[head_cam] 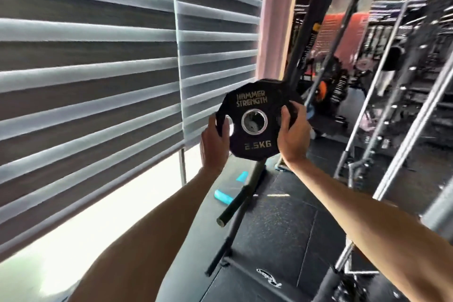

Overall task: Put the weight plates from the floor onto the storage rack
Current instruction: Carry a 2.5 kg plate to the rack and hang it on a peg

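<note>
Fingers (pixel 285 115) of both hands gripping upright weight plate (pixel 259 120), face toward camera

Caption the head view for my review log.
Both hands, left hand and right hand, hold a weight plate before the rack post.

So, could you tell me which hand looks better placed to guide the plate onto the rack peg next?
Probably the right hand: it grips the black Hammer Strength 2.5 kg plate on the side nearest the black rack post; the left hand holds the far edge.
</note>
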Action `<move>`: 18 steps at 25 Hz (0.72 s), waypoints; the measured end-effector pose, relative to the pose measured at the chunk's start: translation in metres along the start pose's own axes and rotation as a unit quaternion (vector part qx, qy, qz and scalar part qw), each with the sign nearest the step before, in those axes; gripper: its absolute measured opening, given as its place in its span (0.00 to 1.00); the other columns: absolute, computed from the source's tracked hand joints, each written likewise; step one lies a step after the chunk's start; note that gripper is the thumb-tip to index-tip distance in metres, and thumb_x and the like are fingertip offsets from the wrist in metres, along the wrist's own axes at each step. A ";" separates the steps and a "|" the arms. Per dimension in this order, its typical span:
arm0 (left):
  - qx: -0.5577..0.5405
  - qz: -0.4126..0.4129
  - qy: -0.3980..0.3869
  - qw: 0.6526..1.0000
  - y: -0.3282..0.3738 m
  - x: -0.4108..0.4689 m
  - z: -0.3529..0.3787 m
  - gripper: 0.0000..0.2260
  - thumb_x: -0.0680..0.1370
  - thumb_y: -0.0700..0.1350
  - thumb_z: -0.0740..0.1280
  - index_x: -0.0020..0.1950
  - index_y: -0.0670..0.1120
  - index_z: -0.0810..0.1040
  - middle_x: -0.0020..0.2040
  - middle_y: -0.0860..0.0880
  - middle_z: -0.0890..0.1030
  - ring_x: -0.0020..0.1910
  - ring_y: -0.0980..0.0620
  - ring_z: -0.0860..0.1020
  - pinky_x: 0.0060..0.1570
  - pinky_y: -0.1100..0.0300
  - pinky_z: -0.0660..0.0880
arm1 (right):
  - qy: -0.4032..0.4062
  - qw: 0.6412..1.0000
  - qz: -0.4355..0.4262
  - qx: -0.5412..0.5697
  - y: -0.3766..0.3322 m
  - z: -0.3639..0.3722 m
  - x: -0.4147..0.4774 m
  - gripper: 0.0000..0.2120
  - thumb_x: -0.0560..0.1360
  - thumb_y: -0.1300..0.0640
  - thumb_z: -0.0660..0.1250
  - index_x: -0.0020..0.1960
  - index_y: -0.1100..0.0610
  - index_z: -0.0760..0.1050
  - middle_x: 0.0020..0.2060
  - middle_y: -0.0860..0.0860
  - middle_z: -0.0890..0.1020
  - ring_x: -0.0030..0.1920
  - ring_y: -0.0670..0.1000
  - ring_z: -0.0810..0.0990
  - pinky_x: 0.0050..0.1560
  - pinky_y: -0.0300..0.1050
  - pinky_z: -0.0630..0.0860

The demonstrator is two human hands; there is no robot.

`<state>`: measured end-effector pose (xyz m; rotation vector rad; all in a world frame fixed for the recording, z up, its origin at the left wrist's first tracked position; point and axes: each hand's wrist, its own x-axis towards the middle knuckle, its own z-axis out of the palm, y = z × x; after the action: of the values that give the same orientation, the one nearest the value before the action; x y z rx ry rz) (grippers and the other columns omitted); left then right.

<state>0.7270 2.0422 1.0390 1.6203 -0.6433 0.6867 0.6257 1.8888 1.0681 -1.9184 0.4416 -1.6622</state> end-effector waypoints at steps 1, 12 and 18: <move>-0.012 0.005 -0.008 1.000 -0.004 0.003 0.006 0.13 0.83 0.50 0.62 0.61 0.44 0.77 0.46 0.47 0.85 0.45 0.46 0.83 0.39 0.57 0.74 | 0.010 1.000 0.005 -0.013 0.004 0.001 -0.002 0.14 0.82 0.50 0.59 0.63 0.57 0.73 0.54 0.52 0.83 0.55 0.54 0.81 0.55 0.45 0.76; -0.080 0.014 -0.080 0.993 -0.046 0.002 0.040 0.14 0.83 0.47 0.62 0.66 0.43 0.74 0.52 0.48 0.85 0.43 0.50 0.84 0.40 0.67 0.79 | 0.003 0.994 0.014 -0.105 0.029 0.011 -0.018 0.14 0.83 0.46 0.57 0.64 0.53 0.69 0.54 0.53 0.82 0.51 0.54 0.82 0.48 0.53 0.80; -0.097 0.003 -0.091 0.991 -0.065 0.024 0.048 0.14 0.83 0.47 0.62 0.66 0.43 0.74 0.50 0.49 0.85 0.41 0.52 0.84 0.41 0.63 0.82 | 0.007 0.991 0.011 -0.131 0.026 0.034 -0.010 0.13 0.84 0.48 0.56 0.64 0.54 0.68 0.52 0.50 0.83 0.50 0.53 0.83 0.46 0.55 0.80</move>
<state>0.7948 2.0034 1.0073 1.5101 -0.8221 0.4674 0.6597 1.8811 1.0417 -2.0801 0.7149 -1.6727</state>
